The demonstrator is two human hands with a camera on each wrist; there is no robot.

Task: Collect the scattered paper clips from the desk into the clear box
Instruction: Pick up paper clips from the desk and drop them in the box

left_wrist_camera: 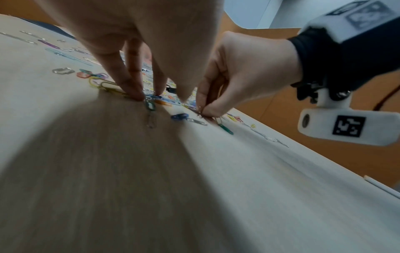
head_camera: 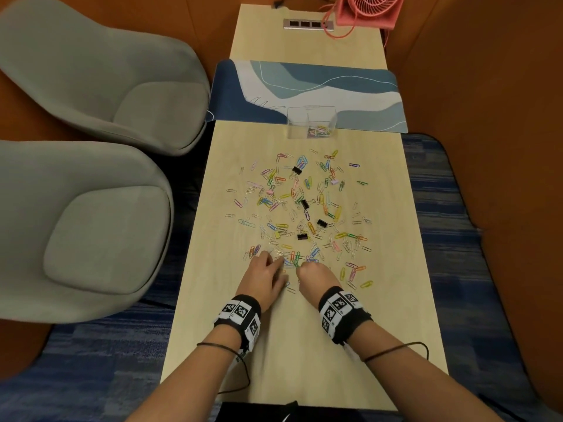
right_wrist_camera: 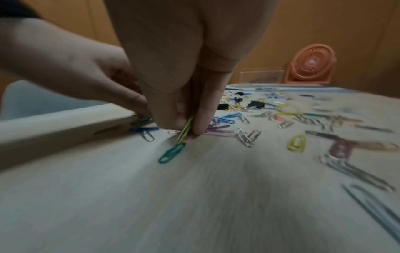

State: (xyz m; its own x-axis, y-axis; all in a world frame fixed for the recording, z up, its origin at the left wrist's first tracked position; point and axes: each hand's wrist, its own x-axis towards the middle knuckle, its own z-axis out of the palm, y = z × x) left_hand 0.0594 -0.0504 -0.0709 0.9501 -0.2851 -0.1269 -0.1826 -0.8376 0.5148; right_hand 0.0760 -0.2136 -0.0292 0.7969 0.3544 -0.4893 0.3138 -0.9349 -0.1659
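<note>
Clips of coloured and bare wire lie scattered across the pale wooden worktop, a few black binder clips among them. Right hand pinches a yellow-green paper clip at the scatter's near edge; left hand presses straight fingertips on clips beside it. The clear plastic box, some clips inside, stands well beyond.
</note>
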